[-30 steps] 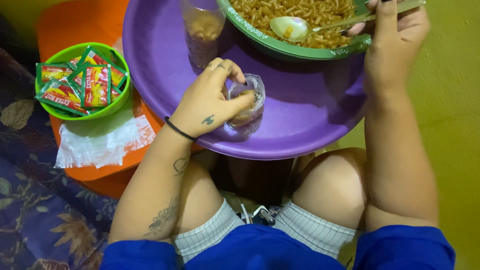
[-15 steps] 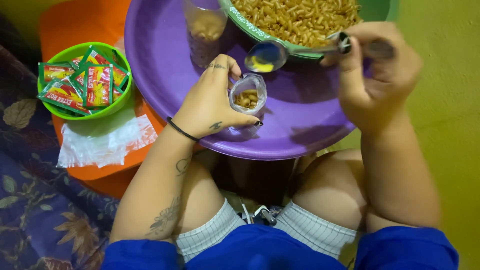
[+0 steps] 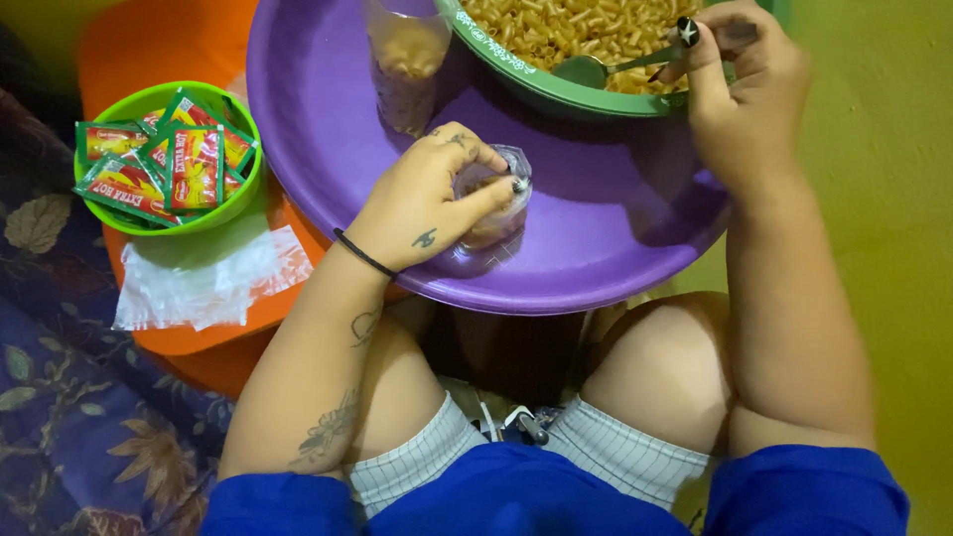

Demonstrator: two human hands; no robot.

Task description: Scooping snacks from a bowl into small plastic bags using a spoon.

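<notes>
My left hand (image 3: 422,203) grips a small clear plastic bag (image 3: 493,213) with some macaroni in it, resting on the big purple tray (image 3: 596,238). My right hand (image 3: 745,104) holds a metal spoon (image 3: 601,69) whose bowl lies at the rim of the green bowl (image 3: 556,91) full of dry macaroni (image 3: 571,25). A filled clear bag of macaroni (image 3: 405,60) stands upright on the tray just beyond my left hand.
To the left, a small green bowl (image 3: 213,213) holds several red and green sachets (image 3: 164,159) on an orange stool (image 3: 159,40). Clear plastic bags (image 3: 208,283) lie flat in front of it. My bare knees sit below the tray.
The spoon was over the small bag half a second ago and has gone back to the green bowl. My left hand has closed a little more around the bag's mouth.
</notes>
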